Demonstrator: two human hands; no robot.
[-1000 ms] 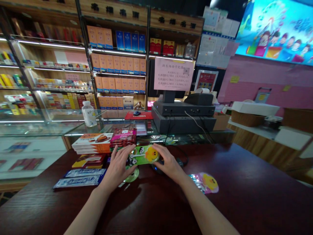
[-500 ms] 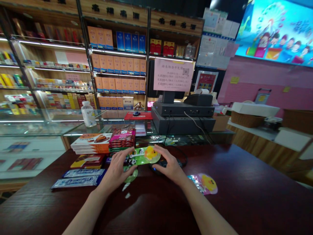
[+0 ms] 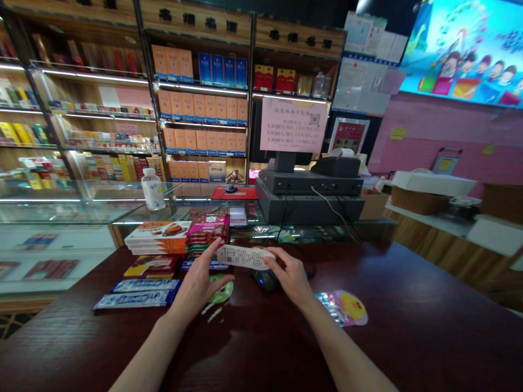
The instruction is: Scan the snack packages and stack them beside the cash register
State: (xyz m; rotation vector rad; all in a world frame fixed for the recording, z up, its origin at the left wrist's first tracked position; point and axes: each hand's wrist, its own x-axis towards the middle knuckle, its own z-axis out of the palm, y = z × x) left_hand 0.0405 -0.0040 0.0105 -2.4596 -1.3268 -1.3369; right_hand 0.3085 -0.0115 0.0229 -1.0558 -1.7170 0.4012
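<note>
Both my hands hold a flat lollipop packet (image 3: 244, 256) over the dark wooden counter (image 3: 408, 326), its white printed back turned towards me. My left hand (image 3: 200, 286) pinches its left end, and my right hand (image 3: 288, 275) pinches its right end. Under the packet, by my right hand, sits a black barcode scanner (image 3: 265, 279) with a blue light. A second green lollipop packet (image 3: 220, 291) lies on the counter under my left hand. A pink packet with a yellow duck (image 3: 347, 307) lies to the right of my right wrist.
Stacked snack boxes (image 3: 159, 237), a red-and-yellow packet (image 3: 151, 267) and blue gum strips (image 3: 137, 294) lie at the left. A cash register (image 3: 308, 190) with cables stands behind on a glass case (image 3: 61, 209). A white bottle (image 3: 152, 189) stands on the glass. Stocked shelves (image 3: 200, 109) fill the back wall.
The packet in my hands has flipped over: the green and yellow duck front faced me before, and now its white back does. It sits slightly higher above the scanner.
</note>
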